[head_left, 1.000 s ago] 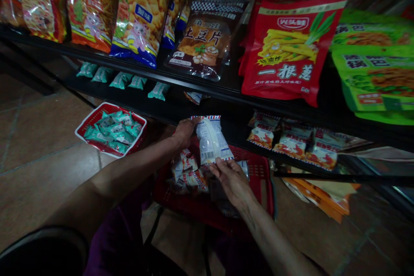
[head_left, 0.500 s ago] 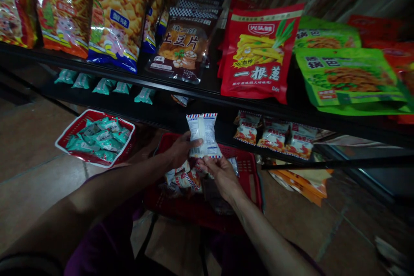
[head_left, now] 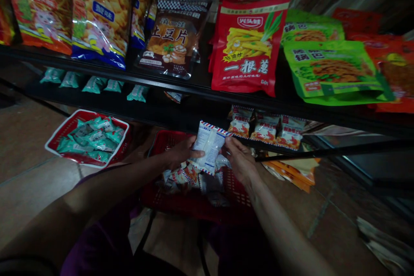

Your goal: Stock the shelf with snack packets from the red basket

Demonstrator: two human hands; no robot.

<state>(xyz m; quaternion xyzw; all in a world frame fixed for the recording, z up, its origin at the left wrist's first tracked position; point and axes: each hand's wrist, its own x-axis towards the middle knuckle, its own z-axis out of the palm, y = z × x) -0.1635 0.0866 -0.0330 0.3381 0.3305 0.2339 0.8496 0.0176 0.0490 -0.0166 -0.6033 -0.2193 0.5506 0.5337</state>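
Head view, left hand: the left hand (head_left: 181,152) is closed on the left edge of a striped-edge snack packet (head_left: 210,147), thumb across its face, probably to keep the soft bag from folding.
Head view, right hand: the right hand (head_left: 239,157) is narrowed at the packet's upper right corner, apparently steadying it; the hidden fingers' grip cannot be told.
Packet: tilted above the red basket (head_left: 181,209), printed back towards the viewer.
Red basket: below the hands, holding loose snack packets (head_left: 186,175), presumably placed there for short reach.
Lower shelf (head_left: 155,111): beyond the basket, bearing shrimp-pictured packets (head_left: 263,129) in a row, fronts outward, seemingly for display.
White-rimmed basket (head_left: 74,162): to the left, filled with teal packets (head_left: 97,139).
Obstruction: the upper shelf (head_left: 155,82) overhangs the lower, limiting access from above.
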